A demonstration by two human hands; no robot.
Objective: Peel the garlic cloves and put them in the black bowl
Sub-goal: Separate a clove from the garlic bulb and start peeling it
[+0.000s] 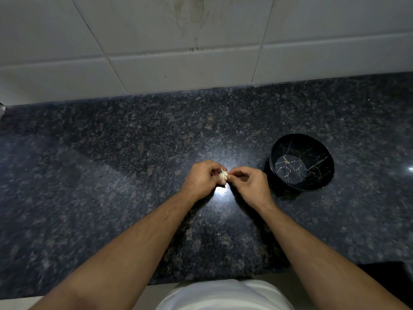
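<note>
Garlic bulb (pixel 223 174), pale and ribbed with its papery skin on, sits pinched between a person's two bare hands above a dark speckled granite countertop (pixel 111 175). The left hand (pixel 204 179) curls its fingers around the bulb from the left side, thumb near the top, cradling most of it. The right hand (pixel 250 183) meets it from the right, thumb and forefinger drawn narrow and pinching at the bulb's skin, the remaining fingers loosely curled behind. Whether any skin has come away is too small to tell. Both forearms reach in from the bottom of the view, bare to the elbow, and converge at the middle of the counter, where a bright glare of reflected light falls on the polished stone just beneath the hands. A black bowl (pixel 321 175) with thin gold-and-white veining stands on the countertop to the right of the hands, near them but apart, its inside holding no cloves. White wall tiles (pixel 201 52), stained in places, rise behind the counter. A white garment (pixel 223 296) shows at the bottom edge, against the counter's front.
</note>
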